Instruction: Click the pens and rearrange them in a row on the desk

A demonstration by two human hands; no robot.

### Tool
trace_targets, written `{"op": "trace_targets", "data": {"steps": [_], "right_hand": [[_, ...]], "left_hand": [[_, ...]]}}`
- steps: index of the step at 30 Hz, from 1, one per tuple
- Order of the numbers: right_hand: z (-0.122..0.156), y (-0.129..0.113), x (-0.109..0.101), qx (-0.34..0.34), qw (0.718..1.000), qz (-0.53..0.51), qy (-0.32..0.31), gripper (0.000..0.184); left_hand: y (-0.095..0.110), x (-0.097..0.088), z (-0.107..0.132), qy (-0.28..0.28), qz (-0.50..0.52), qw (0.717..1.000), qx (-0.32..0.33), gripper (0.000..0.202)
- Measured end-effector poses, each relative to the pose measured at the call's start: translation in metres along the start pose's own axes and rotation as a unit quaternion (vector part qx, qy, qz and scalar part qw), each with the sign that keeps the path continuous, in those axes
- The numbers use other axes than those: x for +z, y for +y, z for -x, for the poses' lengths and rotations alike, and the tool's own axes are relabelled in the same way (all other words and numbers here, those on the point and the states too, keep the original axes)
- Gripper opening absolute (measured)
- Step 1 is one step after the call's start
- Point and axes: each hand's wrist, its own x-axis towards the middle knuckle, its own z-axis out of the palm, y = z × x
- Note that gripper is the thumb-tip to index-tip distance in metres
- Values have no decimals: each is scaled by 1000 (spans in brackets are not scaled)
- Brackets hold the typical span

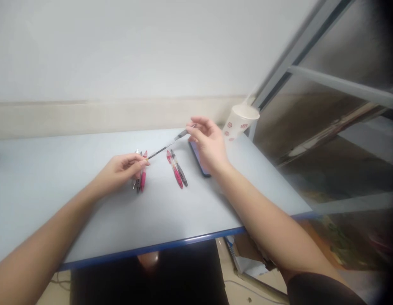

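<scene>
My left hand (122, 171) pinches one end of a slim pen refill (163, 149), and my right hand (209, 144) grips its grey-tipped other end between the fingers. The refill spans the gap between my hands above the tabletop. Just below my left hand lies a bunch of pens (140, 176), red and dark ones, partly hidden by my fingers. A red pen (175, 169) and a dark grey pen (180, 169) lie side by side between my hands. Under my right hand rests a dark smartphone (198, 159), mostly covered by the hand.
The pale blue table (56, 190) has a dark blue front edge and meets a white wall at the back. A paper cup (240, 123) with red flowers stands at the far right corner. A metal-framed window (311, 84) lies beyond the table's right side.
</scene>
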Motion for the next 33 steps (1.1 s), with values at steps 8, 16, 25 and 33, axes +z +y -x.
{"op": "trace_targets", "data": {"steps": [8,16,25,33], "right_hand": [[0,-1,1,13,1000,-14,-8,30],[0,2,1,14,1000,2,-6,31],[-1,7,1,12,1000,-12,-5,30],[-2,8,0,16,1000,-6,-9,28]], "left_hand": [[-4,-1,-1,0,7,1000,-4,36],[-7,-1,0,-6,11,1000,-13,38],[-4,0,0,-4,6,1000,-18,40],[-4,0,0,-2,9,1000,-18,40]]}}
